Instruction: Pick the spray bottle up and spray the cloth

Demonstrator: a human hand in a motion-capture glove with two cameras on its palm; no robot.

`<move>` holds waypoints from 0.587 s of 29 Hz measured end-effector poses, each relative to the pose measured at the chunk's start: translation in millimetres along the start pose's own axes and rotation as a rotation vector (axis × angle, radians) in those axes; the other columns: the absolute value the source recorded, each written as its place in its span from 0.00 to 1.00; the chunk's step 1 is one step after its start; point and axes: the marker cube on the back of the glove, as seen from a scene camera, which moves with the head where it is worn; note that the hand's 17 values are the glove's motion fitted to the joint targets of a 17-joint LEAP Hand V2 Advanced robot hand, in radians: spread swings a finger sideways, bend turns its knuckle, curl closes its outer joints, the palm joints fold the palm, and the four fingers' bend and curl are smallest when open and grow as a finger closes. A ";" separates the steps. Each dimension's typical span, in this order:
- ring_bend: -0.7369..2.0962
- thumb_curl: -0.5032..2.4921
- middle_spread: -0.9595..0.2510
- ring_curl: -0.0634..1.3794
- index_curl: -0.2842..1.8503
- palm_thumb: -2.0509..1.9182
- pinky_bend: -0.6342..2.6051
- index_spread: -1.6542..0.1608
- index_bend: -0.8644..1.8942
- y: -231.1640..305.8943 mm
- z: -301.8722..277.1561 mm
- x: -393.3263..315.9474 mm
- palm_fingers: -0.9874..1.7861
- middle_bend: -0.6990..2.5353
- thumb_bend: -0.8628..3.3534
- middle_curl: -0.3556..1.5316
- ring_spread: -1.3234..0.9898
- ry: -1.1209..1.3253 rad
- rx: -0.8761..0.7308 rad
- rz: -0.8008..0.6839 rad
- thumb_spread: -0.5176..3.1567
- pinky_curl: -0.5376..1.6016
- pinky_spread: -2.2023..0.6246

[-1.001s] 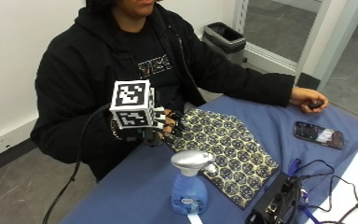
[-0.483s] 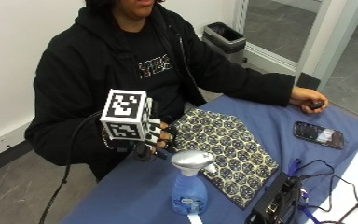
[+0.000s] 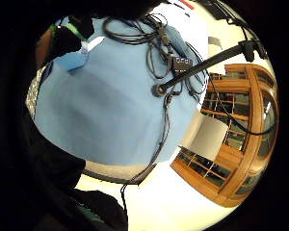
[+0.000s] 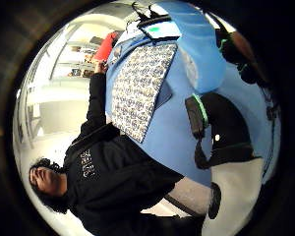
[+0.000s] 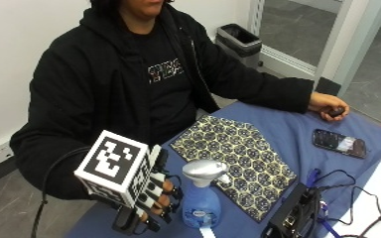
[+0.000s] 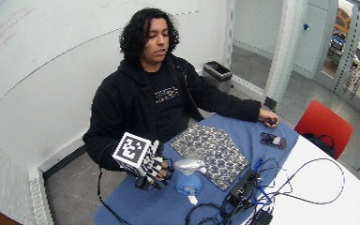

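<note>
The translucent blue plastic spray bottle with a grey-white trigger head (image 5: 200,201) stands upright on the blue-covered desk (image 5: 289,136), near the desk's front edge, nozzle turned toward the patterned dark-and-cream folded cloth (image 5: 240,153) lying flat just beside it. The black-gloved right hand (image 5: 154,201) hangs just beside the bottle on the side away from the cloth. Its fingers (image 5: 170,191) are loosely curled and close on nothing; contact with the bottle cannot be confirmed. Judgement: the task is at the approach stage. Grasping, lifting and spraying remain outstanding, and the cloth shows no wet mark. Further off, a dark smartphone (image 5: 339,144) lies near the bare left hand (image 5: 326,105).
</note>
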 end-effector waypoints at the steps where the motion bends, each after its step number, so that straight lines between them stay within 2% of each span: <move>1: 0.40 0.27 0.76 0.28 0.26 0.68 0.25 0.76 0.36 -8.2 -1.7 4.2 0.65 0.34 0.26 0.39 0.53 -0.025 0.009 0.011 0.50 0.38 0.84; 9: 0.41 0.27 0.75 0.29 0.26 0.68 0.26 0.75 0.35 -22.1 -13.7 25.7 0.63 0.32 0.25 0.39 0.53 -0.319 -0.030 -0.058 0.49 0.39 0.83; 17: 0.41 0.28 0.75 0.29 0.25 0.70 0.26 0.76 0.35 -54.6 0.0 22.0 0.63 0.32 0.25 0.39 0.53 -0.761 -0.016 -0.177 0.47 0.40 0.83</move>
